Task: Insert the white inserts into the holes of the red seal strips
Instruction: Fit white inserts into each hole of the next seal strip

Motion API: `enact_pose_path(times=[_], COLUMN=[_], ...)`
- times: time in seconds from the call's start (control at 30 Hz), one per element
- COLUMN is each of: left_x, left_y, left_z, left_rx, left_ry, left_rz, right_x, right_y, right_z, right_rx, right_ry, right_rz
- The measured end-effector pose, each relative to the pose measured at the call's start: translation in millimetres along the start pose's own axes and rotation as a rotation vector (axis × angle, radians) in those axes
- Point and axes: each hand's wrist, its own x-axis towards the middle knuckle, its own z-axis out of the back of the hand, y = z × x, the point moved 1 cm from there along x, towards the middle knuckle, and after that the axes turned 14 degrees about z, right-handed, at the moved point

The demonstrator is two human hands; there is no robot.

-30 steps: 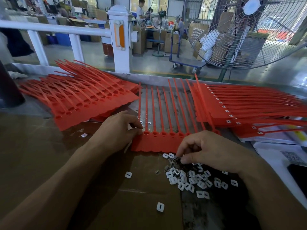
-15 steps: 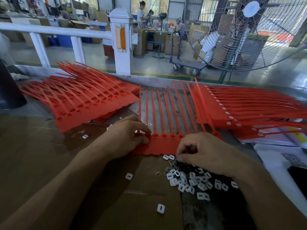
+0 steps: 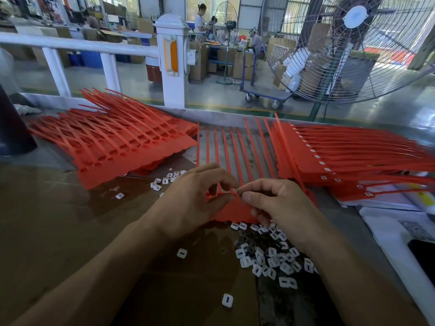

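Both hands meet over the near end of a red seal strip sheet point(image 3: 235, 211) at the middle of the tabletop point(image 3: 47, 220). Left hand point(image 3: 195, 198) lies on the sheet's left part, thumb stretched flat along the red tab edge and pressing it down, the other fingers bent over the strips above; it pins the sheet rather than lifting it. Right hand point(image 3: 277, 203) has its fingers curled, thumb and forefinger brought together in a pinch just above the sheet's row of holes, right beside the left thumb tip. Whatever sits in that pinch is too small to make out.

Going by size: a big wire-guard fan point(image 3: 353, 48) stands beyond the tabletop at the right, and a white railing point(image 3: 80, 44) runs along the far edge. A fanned pile of red sheets point(image 3: 122, 147) lies on the left, its holes showing as dark gaps. Another stack of red sheets point(image 3: 329, 158) lies on the right, with white pieces seated along its row of holes. Papers point(image 3: 388, 231) lie under and near that stack. A heap of white inserts point(image 3: 266, 257) rests just below the right hand, a smaller cluster point(image 3: 164, 180) sits left of the left hand, and single inserts point(image 3: 227, 300) lie apart nearer the camera.
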Motion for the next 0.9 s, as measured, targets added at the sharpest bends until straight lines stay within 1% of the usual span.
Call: enact_pose_path(times=[0.13,0.53,0.6,0.7,0.77,0.9], left_x=[0,1,3,7,9,9], left_y=[-2,0,4,18,27,36], left_z=[-1,4,5,10,13,14], left_rx=[0.016,0.117,0.114,0.118,0.145,0.188], left_ry=[-0.007,0.001,-0.018,-0.067,-0.066,-0.034], left_rz=[-0.033,-0.082,-0.03,0.158,0.276,0.37], right_x=[2,1,1,2,2,2], right_y=[-1,1,1,-2,-4,-5], right_z=[-3,-6,-5,0,2,5], right_rx=[0.053,0.04,0.011,-0.078,-0.106,-0.15], right_ry=[-0.007,0.083,0.053,-0.015,-0.043,-0.039], right_rz=[-0.009,0.007,0.033,0.075,0.082,0.085])
